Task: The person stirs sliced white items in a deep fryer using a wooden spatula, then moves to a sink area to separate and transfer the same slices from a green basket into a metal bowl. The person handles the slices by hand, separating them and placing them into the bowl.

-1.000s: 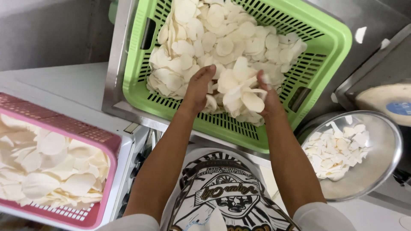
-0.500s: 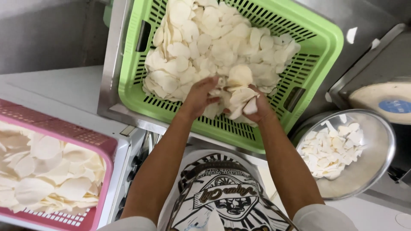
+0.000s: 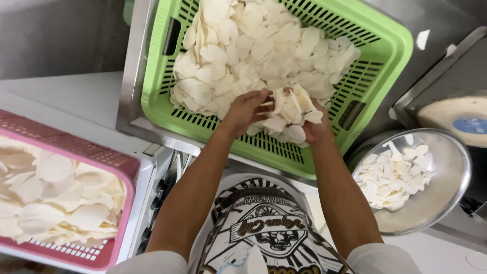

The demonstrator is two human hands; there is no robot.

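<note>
Both hands meet over the near wall of the green basket [image 3: 167, 109]. Left hand [image 3: 247, 109] curled, fingers pressed against a bunch of thin white slices [image 3: 289, 109] from the side. Right hand [image 3: 315, 129] cupped beneath and behind the same bunch, palm up, slices fanned out above it. The two hands hold the bunch together, lifted just clear of the heap.

Heap of loose white slices [image 3: 243, 45] lies beyond the hands, filling most of the basket floor; bare green mesh shows directly below the wrists.

Right of the right forearm, near: round metal bowl [image 3: 446, 203] with a smaller pile of broken white pieces [image 3: 393, 175].

Left of the left forearm, well apart: pink basket [image 3: 119, 203], also holding pale slices [image 3: 50, 198].

Basket rests on a steel surface [image 3: 133, 66].
</note>
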